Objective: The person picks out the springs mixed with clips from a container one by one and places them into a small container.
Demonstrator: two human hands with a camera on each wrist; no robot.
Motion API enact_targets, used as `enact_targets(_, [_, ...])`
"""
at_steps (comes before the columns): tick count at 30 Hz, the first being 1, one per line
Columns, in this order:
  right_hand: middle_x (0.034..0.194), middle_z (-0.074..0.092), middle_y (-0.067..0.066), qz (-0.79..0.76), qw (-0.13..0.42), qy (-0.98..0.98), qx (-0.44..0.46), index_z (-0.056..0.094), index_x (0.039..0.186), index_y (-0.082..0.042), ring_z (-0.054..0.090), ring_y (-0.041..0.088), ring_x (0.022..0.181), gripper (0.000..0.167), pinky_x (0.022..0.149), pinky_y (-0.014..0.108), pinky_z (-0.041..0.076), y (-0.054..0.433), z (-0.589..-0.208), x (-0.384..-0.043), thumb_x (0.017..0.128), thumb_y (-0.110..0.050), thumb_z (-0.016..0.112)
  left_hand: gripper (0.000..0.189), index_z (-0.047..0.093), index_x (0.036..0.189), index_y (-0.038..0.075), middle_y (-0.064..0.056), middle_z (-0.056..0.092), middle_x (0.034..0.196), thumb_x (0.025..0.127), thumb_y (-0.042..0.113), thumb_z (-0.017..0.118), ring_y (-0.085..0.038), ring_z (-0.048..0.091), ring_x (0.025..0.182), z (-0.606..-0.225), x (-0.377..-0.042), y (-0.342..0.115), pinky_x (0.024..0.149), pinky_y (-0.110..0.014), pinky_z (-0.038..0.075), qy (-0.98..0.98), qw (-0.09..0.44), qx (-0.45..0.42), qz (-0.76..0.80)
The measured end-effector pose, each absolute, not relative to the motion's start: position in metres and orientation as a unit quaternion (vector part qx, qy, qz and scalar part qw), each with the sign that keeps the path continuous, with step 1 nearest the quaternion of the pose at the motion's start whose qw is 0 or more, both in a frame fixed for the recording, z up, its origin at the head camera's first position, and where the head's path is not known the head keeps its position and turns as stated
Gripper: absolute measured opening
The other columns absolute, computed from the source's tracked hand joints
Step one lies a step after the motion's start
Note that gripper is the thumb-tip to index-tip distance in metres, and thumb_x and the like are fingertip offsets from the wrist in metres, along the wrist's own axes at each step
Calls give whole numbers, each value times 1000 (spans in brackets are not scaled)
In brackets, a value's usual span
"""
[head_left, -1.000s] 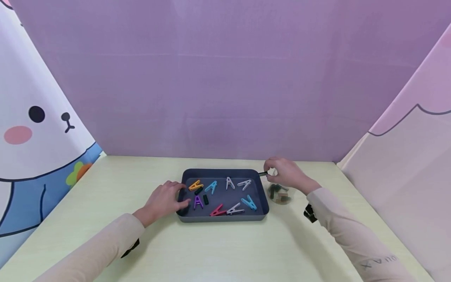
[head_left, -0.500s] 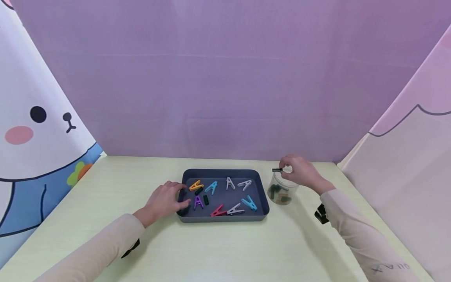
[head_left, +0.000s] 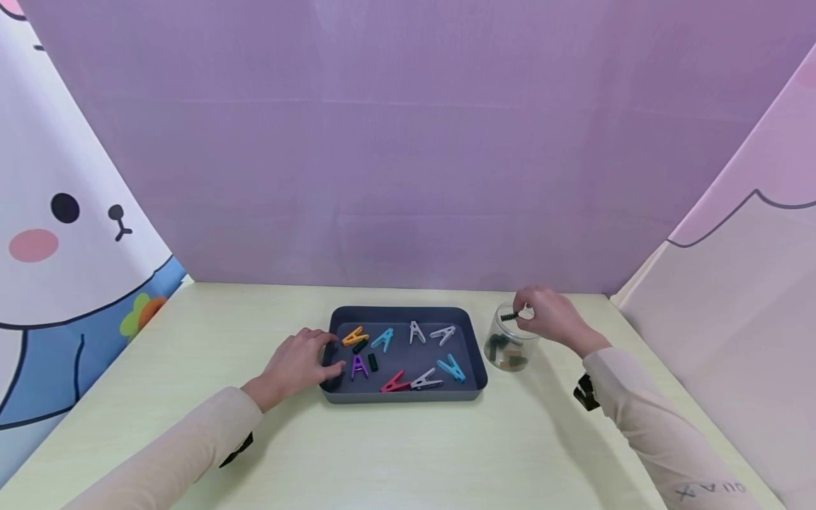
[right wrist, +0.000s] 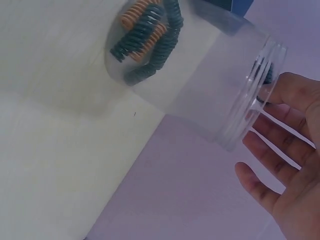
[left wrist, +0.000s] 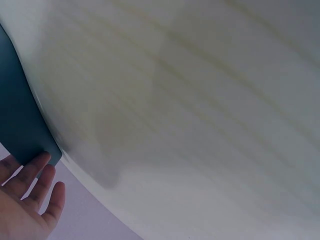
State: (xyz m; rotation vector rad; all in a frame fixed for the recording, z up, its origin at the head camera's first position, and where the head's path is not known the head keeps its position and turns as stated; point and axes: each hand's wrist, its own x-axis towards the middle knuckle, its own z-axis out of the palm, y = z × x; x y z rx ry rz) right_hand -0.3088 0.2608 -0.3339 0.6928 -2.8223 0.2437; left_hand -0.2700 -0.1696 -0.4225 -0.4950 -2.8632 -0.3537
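My right hand (head_left: 553, 319) pinches a black coil spring (head_left: 508, 316) between thumb and fingertips at the mouth of a clear jar (head_left: 503, 340). Several dark and orange coil springs (right wrist: 147, 37) lie at the jar's bottom in the right wrist view, where its wall and rim show close to my fingers. My left hand (head_left: 298, 363) rests at the left end of a dark grey tray (head_left: 401, 396), fingers and thumb loosely spread over its rim. In the left wrist view, fingertips (left wrist: 44, 159) touch the tray's corner.
Inside the tray lie several plastic clips, among them a yellow clip (head_left: 354, 336), a purple clip (head_left: 359, 366), a red clip (head_left: 394, 382) and a blue clip (head_left: 451, 367). Two dark springs (head_left: 372, 362) lie among them. A purple backdrop (head_left: 408, 142) stands behind the table (head_left: 408, 453).
My right hand has carried the black spring rightward from beside the tray's far right corner to above the jar, then lowered it to the jar's mouth. The left hand and tray stay put.
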Motion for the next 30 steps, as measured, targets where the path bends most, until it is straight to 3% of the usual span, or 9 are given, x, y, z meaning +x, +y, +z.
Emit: enact_targets(30, [85,65,4,68,85,-961,254,67,84,-9,57,24,82,10,66,38,48,260,-344,-309,74,-10,70,56,63,111,9,-12,64,110,74,51,66,-28,58,99,-424,-271,-170,82,-44,49,-974,103,-164,-121])
